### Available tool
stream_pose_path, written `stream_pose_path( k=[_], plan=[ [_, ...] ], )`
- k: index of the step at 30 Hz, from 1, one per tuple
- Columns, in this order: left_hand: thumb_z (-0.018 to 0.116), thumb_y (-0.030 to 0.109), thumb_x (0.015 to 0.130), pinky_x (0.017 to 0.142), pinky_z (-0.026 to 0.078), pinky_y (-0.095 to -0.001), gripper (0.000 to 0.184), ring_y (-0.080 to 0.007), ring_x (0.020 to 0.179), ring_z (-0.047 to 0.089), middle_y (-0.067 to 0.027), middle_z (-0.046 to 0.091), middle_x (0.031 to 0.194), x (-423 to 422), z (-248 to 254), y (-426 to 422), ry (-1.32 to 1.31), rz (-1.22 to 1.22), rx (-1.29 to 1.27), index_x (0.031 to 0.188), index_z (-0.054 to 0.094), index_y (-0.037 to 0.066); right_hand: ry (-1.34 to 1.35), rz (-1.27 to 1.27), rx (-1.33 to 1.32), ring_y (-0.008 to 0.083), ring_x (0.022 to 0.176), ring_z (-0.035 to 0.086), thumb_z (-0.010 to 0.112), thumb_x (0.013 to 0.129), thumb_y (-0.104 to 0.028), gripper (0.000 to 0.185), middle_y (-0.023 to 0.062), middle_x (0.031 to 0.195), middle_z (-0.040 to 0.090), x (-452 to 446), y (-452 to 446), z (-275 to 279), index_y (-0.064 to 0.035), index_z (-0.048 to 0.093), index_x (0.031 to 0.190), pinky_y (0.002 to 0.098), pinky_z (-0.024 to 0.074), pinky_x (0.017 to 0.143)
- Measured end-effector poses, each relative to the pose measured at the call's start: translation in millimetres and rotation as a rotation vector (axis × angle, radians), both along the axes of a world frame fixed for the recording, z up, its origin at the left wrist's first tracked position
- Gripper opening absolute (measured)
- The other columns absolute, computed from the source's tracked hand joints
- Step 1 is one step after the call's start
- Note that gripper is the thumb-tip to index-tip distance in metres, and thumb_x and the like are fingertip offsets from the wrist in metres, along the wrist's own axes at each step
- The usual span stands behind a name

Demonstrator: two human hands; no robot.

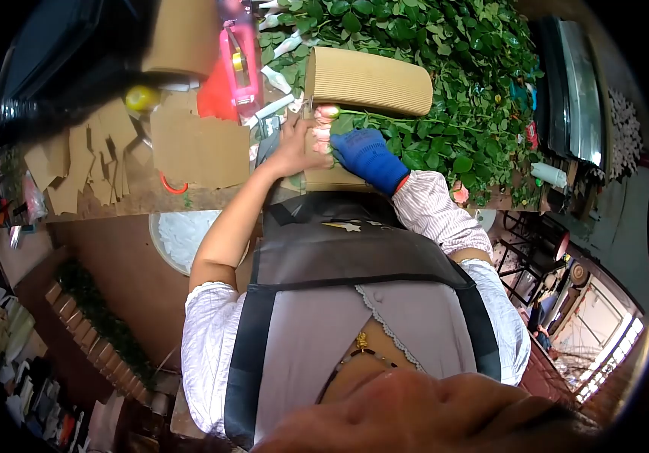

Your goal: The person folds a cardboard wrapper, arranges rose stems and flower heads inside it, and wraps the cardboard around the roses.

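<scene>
Several pink roses (322,130) lie in a short row on a corrugated cardboard sheet (337,180), their heads to the left and stems to the right. My bare left hand (294,149) is at the left side of the heads, thumb and fingers spread apart, the thumb near the lowest rose. My right hand (366,157), in a blue knitted glove, is closed at the lower rose head, with its fingertips partly hidden. Above the roses, the sheet's other part (369,79) curves over like a flap.
Leafy green stems (445,90) cover the table's right side. A pink tape dispenser (241,64), flat cardboard pieces (200,143), yellow tape (141,98) and a red ring-shaped item (172,183) are at left. Below the table edge sits a white-filled basin (188,235).
</scene>
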State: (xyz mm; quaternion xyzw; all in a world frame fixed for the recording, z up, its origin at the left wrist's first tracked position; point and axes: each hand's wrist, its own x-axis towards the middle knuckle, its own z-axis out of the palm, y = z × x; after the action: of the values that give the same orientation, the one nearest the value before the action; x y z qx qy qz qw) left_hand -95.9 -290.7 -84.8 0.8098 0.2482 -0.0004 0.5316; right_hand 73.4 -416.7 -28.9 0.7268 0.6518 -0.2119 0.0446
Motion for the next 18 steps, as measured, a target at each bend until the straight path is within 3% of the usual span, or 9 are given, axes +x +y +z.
stream_pose_path(
  k=[2, 4, 7, 10, 16, 18],
  plan=[
    [0.086, 0.039, 0.073, 0.118, 0.023, -0.0473, 0.08, -0.0423, 0.143, 0.024, -0.0277, 0.03, 0.149, 4.9, -11.1, 1.8, -0.023, 0.058, -0.056, 0.138, 0.046, 0.014, -0.001, 0.018, -0.049, 0.0324, 0.076, 0.069, 0.062, 0.087, -0.031, 0.02, 0.0127, 0.081, 0.07, 1.3, 1.8, -0.8, -0.0146, 0.062, 0.099, 0.0484, 0.0515, 0.064],
    [0.086, 0.037, 0.074, 0.116, 0.025, -0.0465, 0.074, -0.0411, 0.14, 0.03, -0.0262, 0.035, 0.147, 4.9, -7.6, -7.6, -0.085, 0.114, 0.054, 0.135, 0.05, 0.014, -0.017, 0.04, -0.103, 0.033, 0.077, 0.069, 0.061, 0.087, -0.032, 0.021, 0.0131, 0.081, 0.07, 4.7, 1.2, -5.6, -0.014, 0.062, 0.098, 0.0487, 0.0514, 0.066],
    [0.085, 0.034, 0.073, 0.115, 0.027, -0.0479, 0.071, -0.0445, 0.137, 0.033, -0.027, 0.034, 0.145, 5.1, -5.6, -13.1, -0.164, 0.172, 0.099, 0.133, 0.052, 0.015, 0.062, -0.153, 0.001, 0.0344, 0.075, 0.068, 0.059, 0.088, -0.034, 0.023, 0.0127, 0.08, 0.069, 9.7, 5.5, 42.7, -0.0135, 0.061, 0.097, 0.049, 0.0509, 0.066],
    [0.084, 0.034, 0.074, 0.115, 0.027, -0.0475, 0.069, -0.0449, 0.136, 0.032, -0.0267, 0.034, 0.145, 2.4, -6.6, -16.3, -0.162, 0.18, 0.086, 0.134, 0.054, 0.018, 0.017, -0.17, 0.174, 0.0357, 0.073, 0.067, 0.059, 0.089, -0.037, 0.025, 0.012, 0.079, 0.069, 18.7, 6.4, 21.2, -0.0132, 0.06, 0.096, 0.0486, 0.0504, 0.066],
    [0.085, 0.034, 0.074, 0.116, 0.027, -0.0475, 0.06, -0.0431, 0.137, 0.032, -0.0252, 0.035, 0.145, 10.6, 0.0, -10.7, -0.101, 0.147, 0.07, 0.128, 0.061, 0.02, -0.062, -0.103, -0.008, 0.0343, 0.07, 0.067, 0.058, 0.09, -0.037, 0.025, 0.0139, 0.078, 0.069, 7.7, 9.2, -6.3, -0.0134, 0.059, 0.098, 0.049, 0.0506, 0.062],
    [0.085, 0.034, 0.073, 0.114, 0.029, -0.0475, 0.047, -0.0415, 0.135, 0.035, -0.0232, 0.039, 0.144, 17.0, 1.1, -15.6, -0.105, 0.236, 0.042, 0.116, 0.07, 0.019, -0.038, -0.095, -0.039, 0.0343, 0.071, 0.068, 0.057, 0.092, -0.037, 0.025, 0.0142, 0.079, 0.07, 11.8, 10.3, -5.5, -0.0131, 0.059, 0.099, 0.0488, 0.0513, 0.063]
  ],
)
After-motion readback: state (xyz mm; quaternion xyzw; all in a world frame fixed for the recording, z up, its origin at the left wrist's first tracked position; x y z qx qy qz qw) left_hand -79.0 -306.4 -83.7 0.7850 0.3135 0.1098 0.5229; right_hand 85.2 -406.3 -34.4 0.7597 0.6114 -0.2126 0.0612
